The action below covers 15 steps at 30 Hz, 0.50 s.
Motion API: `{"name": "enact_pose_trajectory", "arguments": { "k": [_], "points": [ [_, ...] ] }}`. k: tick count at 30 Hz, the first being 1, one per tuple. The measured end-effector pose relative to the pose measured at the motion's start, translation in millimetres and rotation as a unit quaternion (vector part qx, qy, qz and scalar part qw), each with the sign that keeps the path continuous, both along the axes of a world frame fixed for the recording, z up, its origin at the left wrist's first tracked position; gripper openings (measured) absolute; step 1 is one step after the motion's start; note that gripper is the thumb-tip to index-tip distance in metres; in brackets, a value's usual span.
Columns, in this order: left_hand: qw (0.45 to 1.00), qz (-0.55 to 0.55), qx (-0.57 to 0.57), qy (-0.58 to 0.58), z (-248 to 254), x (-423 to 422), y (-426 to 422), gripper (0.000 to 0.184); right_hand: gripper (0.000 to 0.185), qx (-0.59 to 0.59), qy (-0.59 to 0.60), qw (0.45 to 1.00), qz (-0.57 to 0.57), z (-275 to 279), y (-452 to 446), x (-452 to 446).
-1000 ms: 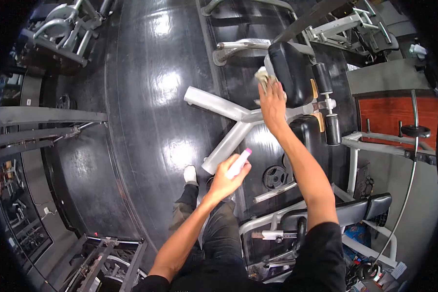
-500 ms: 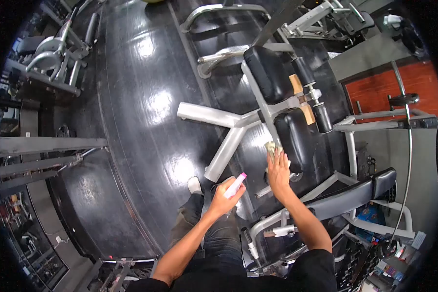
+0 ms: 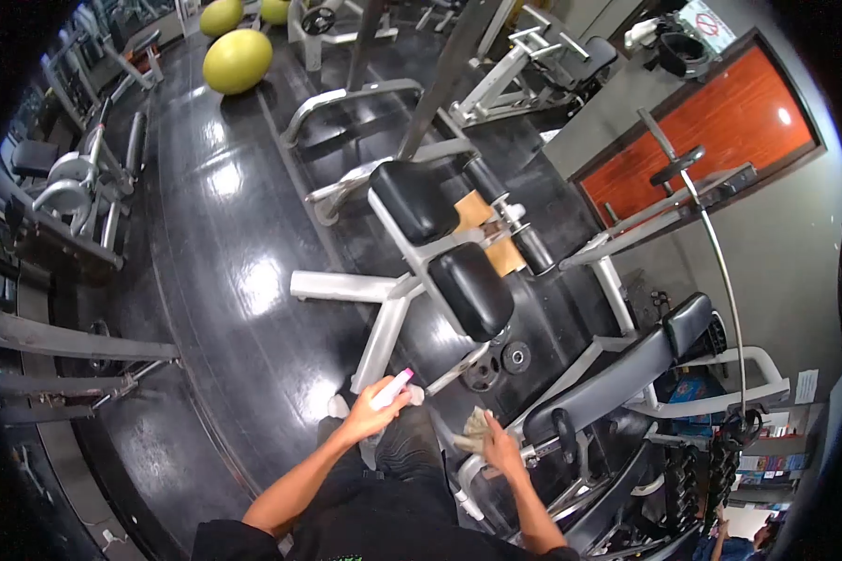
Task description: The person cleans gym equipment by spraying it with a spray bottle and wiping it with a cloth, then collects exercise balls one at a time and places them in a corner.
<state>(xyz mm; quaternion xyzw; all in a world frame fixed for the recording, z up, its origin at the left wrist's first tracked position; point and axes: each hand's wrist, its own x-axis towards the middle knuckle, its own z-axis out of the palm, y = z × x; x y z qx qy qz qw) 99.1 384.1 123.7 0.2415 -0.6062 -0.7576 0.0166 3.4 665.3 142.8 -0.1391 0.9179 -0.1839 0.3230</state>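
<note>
My left hand (image 3: 372,414) is closed round a white bottle (image 3: 392,389) with a pink top, held over my legs. In my right hand (image 3: 502,449) is a crumpled pale cloth (image 3: 474,430), near the frame of a padded bench (image 3: 608,385). Ahead of both hands stands a machine with two black pads (image 3: 471,291) and a light grey Y-shaped frame (image 3: 380,341). Neither hand touches those pads.
Weight plates (image 3: 515,357) lie on the floor beside the machine. A yellow exercise ball (image 3: 238,63) is at the upper left. On the right are a barbell (image 3: 726,271) and an orange-red panel (image 3: 711,140). Another person (image 3: 741,546) shows at the lower right.
My right hand with the cloth has left the machine's pad and frame and come back toward my body. The view has turned and lifted, bringing the yellow balls and the other person into sight.
</note>
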Motion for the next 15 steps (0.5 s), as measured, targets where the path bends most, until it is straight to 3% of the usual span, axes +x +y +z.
{"name": "enact_pose_trajectory", "arguments": {
  "k": [4,8,11,13,15],
  "points": [
    [0.997,-0.030,0.005,0.065,13.1,-6.0,9.5,0.018,0.049,-0.121,0.022,0.988,-0.093,1.8,53.2,27.8],
    [0.993,-0.056,-0.075,0.067,10.4,-17.3,23.5,0.022,0.049,-0.144,-0.034,0.970,-0.190,15.4,75.5,28.1],
    [0.992,-0.033,-0.092,0.084,-1.9,-35.5,46.8,0.017,0.049,-0.227,0.004,0.959,-0.170,4.8,92.1,5.2],
    [0.995,0.078,-0.024,0.064,-8.3,-58.0,66.1,0.020,0.049,-0.255,0.001,0.952,-0.170,5.5,98.0,-22.2],
    [0.987,0.141,-0.025,0.073,-11.1,-81.7,88.0,0.019,0.049,-0.276,0.015,0.950,-0.144,5.9,100.7,-55.7]
  ]
}}
